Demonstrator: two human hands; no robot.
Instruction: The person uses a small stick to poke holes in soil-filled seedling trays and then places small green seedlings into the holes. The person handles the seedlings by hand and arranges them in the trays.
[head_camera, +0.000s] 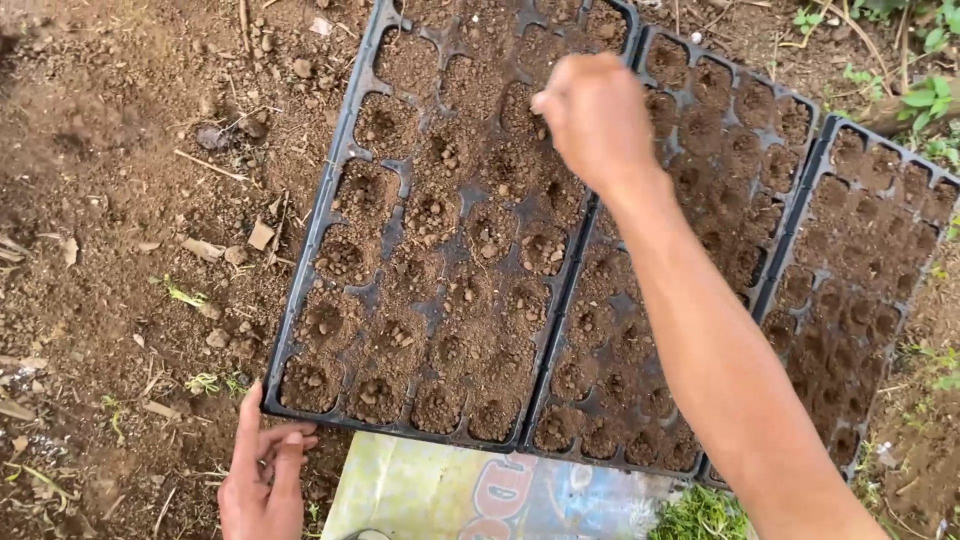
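Observation:
Three black seedling trays filled with brown soil lie side by side on the ground: the left tray (330, 200), the middle tray (770, 270) and the right tray (815, 160). My right hand (595, 115) reaches out over the upper part of the left tray, fingers pinched together above a soil cell; whether it holds anything is hidden. My left hand (262, 478) rests on the dirt at the near left corner of the left tray, thumb touching its rim, fingers loosely together and holding nothing.
A printed plastic sack (480, 495) lies under the near edge of the trays. Bare dirt with stones, twigs and dry leaves (200, 248) spreads to the left. Green weeds (925, 95) grow at the upper right and a tuft (700, 515) at the bottom.

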